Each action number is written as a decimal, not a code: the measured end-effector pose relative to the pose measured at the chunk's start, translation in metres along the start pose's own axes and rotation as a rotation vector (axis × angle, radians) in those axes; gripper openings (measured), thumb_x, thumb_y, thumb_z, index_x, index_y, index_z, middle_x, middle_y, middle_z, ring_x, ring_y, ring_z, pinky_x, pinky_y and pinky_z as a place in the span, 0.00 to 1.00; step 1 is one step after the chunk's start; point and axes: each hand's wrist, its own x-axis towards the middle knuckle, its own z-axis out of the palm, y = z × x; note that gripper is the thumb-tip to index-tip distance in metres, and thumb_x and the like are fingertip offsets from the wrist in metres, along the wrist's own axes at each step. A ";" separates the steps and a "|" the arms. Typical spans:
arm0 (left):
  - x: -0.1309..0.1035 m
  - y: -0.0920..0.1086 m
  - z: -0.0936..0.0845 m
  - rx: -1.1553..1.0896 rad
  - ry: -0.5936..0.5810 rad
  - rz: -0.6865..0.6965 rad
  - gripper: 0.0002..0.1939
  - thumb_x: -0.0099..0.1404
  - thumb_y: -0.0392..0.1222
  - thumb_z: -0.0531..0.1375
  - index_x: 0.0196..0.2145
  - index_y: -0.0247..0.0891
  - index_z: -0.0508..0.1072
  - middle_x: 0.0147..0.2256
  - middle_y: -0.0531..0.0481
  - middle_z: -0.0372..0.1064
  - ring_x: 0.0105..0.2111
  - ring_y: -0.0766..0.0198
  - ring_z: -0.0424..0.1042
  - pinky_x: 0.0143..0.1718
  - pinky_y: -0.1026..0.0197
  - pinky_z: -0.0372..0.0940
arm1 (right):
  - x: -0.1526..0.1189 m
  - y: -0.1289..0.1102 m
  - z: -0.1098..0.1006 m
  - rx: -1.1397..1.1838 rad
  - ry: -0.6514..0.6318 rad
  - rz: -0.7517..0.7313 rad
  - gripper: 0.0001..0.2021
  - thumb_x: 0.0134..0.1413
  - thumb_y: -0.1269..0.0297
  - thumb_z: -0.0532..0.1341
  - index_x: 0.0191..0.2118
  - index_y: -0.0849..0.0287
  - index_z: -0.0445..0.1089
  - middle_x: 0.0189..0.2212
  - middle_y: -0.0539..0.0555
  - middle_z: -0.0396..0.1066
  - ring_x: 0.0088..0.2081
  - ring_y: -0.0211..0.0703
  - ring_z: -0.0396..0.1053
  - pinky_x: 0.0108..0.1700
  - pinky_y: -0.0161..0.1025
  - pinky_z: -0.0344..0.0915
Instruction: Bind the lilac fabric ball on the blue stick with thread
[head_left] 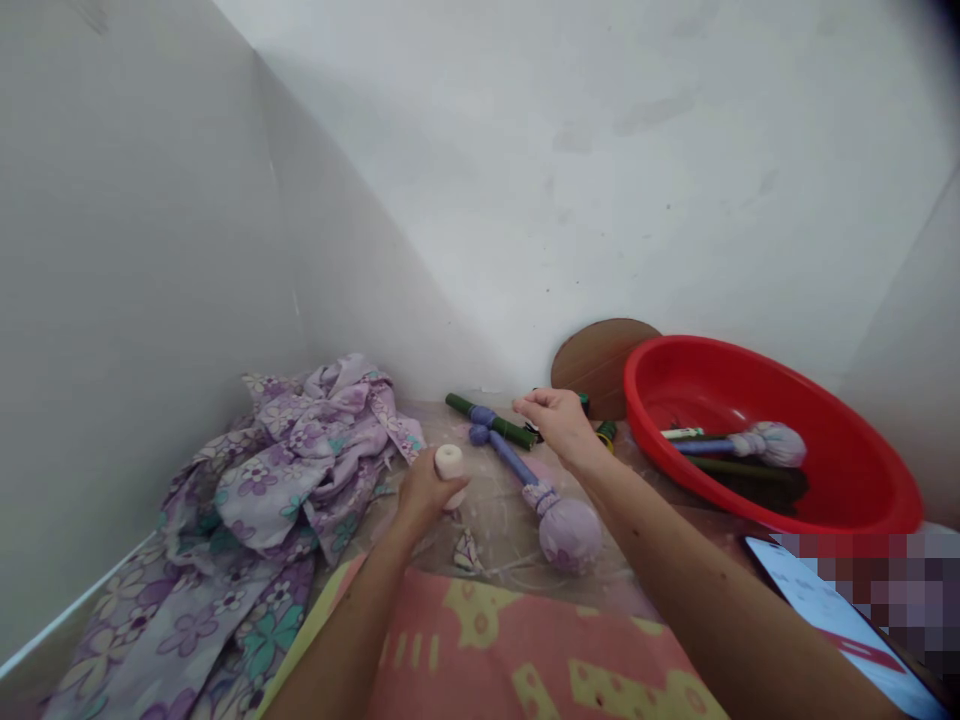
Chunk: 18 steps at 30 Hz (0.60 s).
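My left hand [427, 493] is wrapped round a small white spool [450, 462], held upright with the hole in its top showing. Raised to the right, my right hand [553, 415] has its thumb and fingertips pinched together; anything in the pinch is too fine to make out. Between the hands lies a purple-wrapped stick [511, 458] with a round cloth-covered head [570, 535]. Its far end meets a dark green stick [510, 432], with purple wrapping around the joint. A small patterned cloth scrap [466, 551] rests below the spool.
Crumpled purple floral fabric [262, 510] is heaped on the left. A red basin [750, 365] at the right holds a similar cloth-headed stick [769, 445]. Behind stands a brown round board [600, 360] against the wall. A phone [832, 600] lies near the basin; pink-yellow cloth [480, 650] covers the front.
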 end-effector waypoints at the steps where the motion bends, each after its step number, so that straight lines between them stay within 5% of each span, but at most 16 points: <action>1: 0.000 0.001 0.000 0.015 0.024 -0.035 0.22 0.44 0.51 0.62 0.36 0.37 0.66 0.35 0.46 0.69 0.35 0.56 0.67 0.32 0.62 0.57 | 0.001 0.000 -0.001 0.014 0.015 0.003 0.09 0.38 0.62 0.59 0.18 0.63 0.66 0.13 0.46 0.57 0.18 0.31 0.51 0.21 0.32 0.47; 7: 0.006 0.018 0.014 0.096 0.141 -0.213 0.30 0.45 0.60 0.59 0.41 0.38 0.63 0.36 0.41 0.70 0.37 0.50 0.68 0.31 0.58 0.58 | 0.003 -0.010 -0.013 0.124 0.071 0.023 0.11 0.39 0.58 0.59 0.23 0.63 0.66 0.12 0.45 0.56 0.15 0.30 0.49 0.18 0.31 0.44; 12: 0.014 0.027 0.027 0.090 0.106 -0.199 0.28 0.45 0.57 0.60 0.41 0.39 0.65 0.34 0.42 0.71 0.36 0.49 0.69 0.31 0.58 0.58 | -0.003 -0.026 -0.025 0.205 0.062 0.045 0.10 0.37 0.59 0.61 0.22 0.63 0.67 0.10 0.43 0.52 0.14 0.28 0.46 0.17 0.31 0.42; 18: 0.004 0.031 0.005 0.007 0.102 -0.043 0.35 0.42 0.40 0.64 0.50 0.36 0.60 0.48 0.41 0.62 0.48 0.54 0.61 0.41 0.61 0.57 | -0.013 -0.022 -0.036 0.158 0.003 0.067 0.10 0.37 0.61 0.61 0.20 0.64 0.67 0.10 0.43 0.54 0.15 0.28 0.46 0.19 0.31 0.42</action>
